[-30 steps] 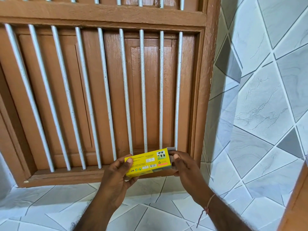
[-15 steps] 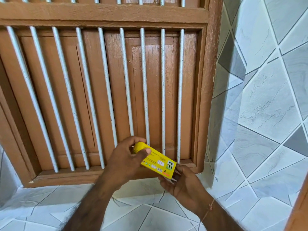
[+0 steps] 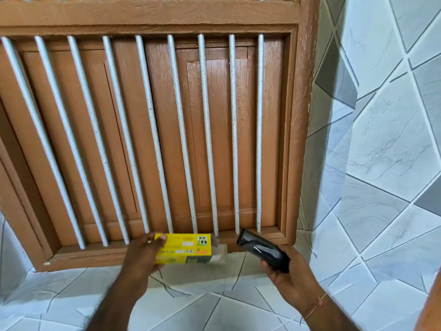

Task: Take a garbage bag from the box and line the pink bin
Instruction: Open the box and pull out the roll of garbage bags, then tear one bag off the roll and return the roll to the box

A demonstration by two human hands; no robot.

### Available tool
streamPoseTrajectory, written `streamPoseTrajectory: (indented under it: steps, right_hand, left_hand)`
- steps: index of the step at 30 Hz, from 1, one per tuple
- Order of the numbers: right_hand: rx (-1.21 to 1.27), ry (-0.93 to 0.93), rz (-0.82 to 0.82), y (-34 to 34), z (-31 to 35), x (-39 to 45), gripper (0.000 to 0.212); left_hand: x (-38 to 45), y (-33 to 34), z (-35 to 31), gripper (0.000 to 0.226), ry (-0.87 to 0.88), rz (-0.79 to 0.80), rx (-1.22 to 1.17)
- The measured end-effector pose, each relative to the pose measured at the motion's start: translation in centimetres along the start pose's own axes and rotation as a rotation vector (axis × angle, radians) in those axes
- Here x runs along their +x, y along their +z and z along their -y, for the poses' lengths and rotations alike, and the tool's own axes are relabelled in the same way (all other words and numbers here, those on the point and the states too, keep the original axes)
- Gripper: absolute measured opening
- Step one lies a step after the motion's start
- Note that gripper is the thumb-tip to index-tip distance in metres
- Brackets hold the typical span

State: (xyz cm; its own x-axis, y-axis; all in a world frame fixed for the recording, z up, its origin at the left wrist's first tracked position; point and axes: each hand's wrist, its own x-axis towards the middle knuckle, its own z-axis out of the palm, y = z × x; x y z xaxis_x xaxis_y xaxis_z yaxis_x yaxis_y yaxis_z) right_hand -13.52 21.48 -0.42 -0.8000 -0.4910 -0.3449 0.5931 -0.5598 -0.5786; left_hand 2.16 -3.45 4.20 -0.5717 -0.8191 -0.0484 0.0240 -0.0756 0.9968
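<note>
My left hand [image 3: 140, 256] grips a small yellow garbage-bag box [image 3: 188, 248] at its left end, holding it level in front of the window sill; the box's right end flap hangs open. My right hand [image 3: 288, 275] holds a black roll of garbage bags [image 3: 262, 250], which points up and to the left, a little to the right of the box and apart from it. The pink bin is out of view.
A brown wooden window frame [image 3: 296, 139] with white vertical bars [image 3: 208, 139] and closed shutters fills the wall ahead. Below lies a tiled ledge [image 3: 214, 306]. Grey-and-white tiled wall [image 3: 381, 163] stands to the right, and a wooden edge [image 3: 432, 304] at the far lower right.
The black roll has come out of the box into my right hand, which has moved right. My left hand has levelled the box again near the sill.
</note>
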Motion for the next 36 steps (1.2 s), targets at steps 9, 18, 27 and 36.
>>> streamPoseTrajectory:
  steps: [9,18,27,36]
  right_hand:
    - [0.018,0.048,0.105,1.7,0.1,-1.5,0.039]
    - [-0.152,-0.07,0.146,4.0,-3.0,-2.3,0.051]
    - [-0.427,-0.115,0.25,5.0,-4.9,-3.4,0.051]
    - [-0.277,0.186,0.226,4.2,-5.7,-4.9,0.052]
  left_hand:
    - [3.6,0.4,6.6,0.023,0.211,-0.075,0.707]
    - [-7.5,9.7,1.5,0.029,-0.028,0.228,0.135]
    - [-6.8,8.3,0.6,0.02,-0.138,0.197,-0.041]
    - [-6.3,6.2,-0.7,0.019,-0.067,0.171,0.132]
